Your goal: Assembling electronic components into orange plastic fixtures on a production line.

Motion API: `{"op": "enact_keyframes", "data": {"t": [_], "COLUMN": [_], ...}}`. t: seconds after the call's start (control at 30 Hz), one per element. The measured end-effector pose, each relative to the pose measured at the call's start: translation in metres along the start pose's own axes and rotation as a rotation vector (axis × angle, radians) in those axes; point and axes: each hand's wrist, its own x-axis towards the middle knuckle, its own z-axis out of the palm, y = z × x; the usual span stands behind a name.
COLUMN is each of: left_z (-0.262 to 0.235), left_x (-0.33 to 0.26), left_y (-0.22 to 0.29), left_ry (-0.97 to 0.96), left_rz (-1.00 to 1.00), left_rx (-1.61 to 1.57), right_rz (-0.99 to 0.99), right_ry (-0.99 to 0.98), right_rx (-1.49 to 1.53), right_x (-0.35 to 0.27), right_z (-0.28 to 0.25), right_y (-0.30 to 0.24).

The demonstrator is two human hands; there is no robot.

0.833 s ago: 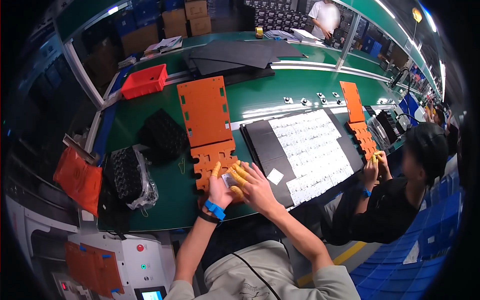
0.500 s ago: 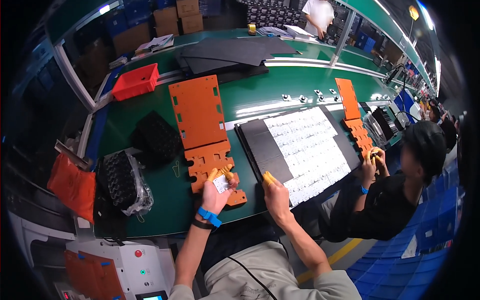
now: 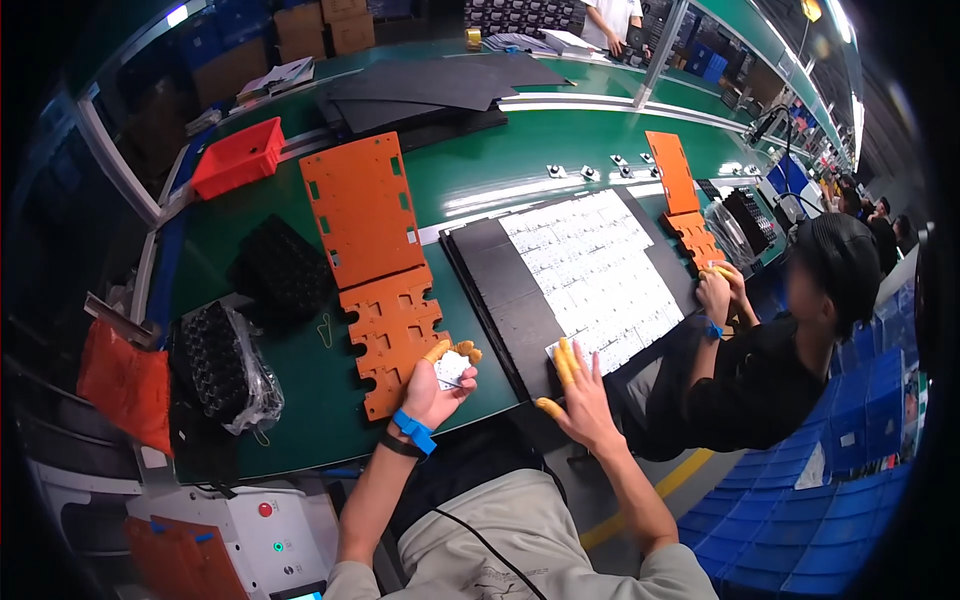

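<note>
My left hand [image 3: 432,392], with yellow finger covers and a blue wrist strap, is closed around a few small white plates [image 3: 453,369] that look like bare circuit boards. It is at the near right edge of the notched lower half of an orange fixture [image 3: 392,312]. The flat upper half [image 3: 362,210] lies folded back. My right hand [image 3: 585,400] is spread, its yellow-covered fingertips at the near left corner of rows of white boards [image 3: 595,270]. These boards lie on a stack of black sheets [image 3: 505,300]. Whether the fingertips touch a board cannot be told.
To the left are black moulded trays [image 3: 280,262], a plastic-wrapped tray stack [image 3: 225,365], an orange bag [image 3: 128,380] and a red bin [image 3: 238,158]. Black sheets [image 3: 420,95] lie at the back. A co-worker [image 3: 770,370] works close on the right at another orange fixture [image 3: 672,175].
My right hand has opened from a pinch at the black sheets' edge and spread over the corner of the white boards. My left hand keeps hold of the white plates. The view has shifted slightly.
</note>
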Motion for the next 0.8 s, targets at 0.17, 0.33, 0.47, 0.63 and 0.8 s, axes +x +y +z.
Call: {"op": "enact_keyframes", "data": {"t": [0.17,0.33,0.47,0.63,0.8], "left_z": [0.003,0.001,0.002,0.004,0.001], "left_x": [-0.005,-0.009,-0.012,-0.01,-0.011], "left_y": [0.001,0.005,0.009,0.014,0.016], "left_ry": [-0.028,-0.055,-0.048,0.033,-0.009], "left_rz": [-0.011,0.02,0.071,0.081,0.08], "left_rx": [-0.043,-0.05,-0.042,-0.022,-0.088], "right_rz": [0.027,-0.003,0.095,0.032,-0.071], "right_ry": [-0.005,0.062,0.155,0.263,0.283], "right_rx": [0.035,0.11,0.041,0.14,0.315], "right_x": [0.028,0.066,0.082,0.083,0.083], "right_z": [0.033,0.058,0.051,0.069,0.053], "right_y": [-0.03,-0.041,-0.051,-0.048,-0.037]}}
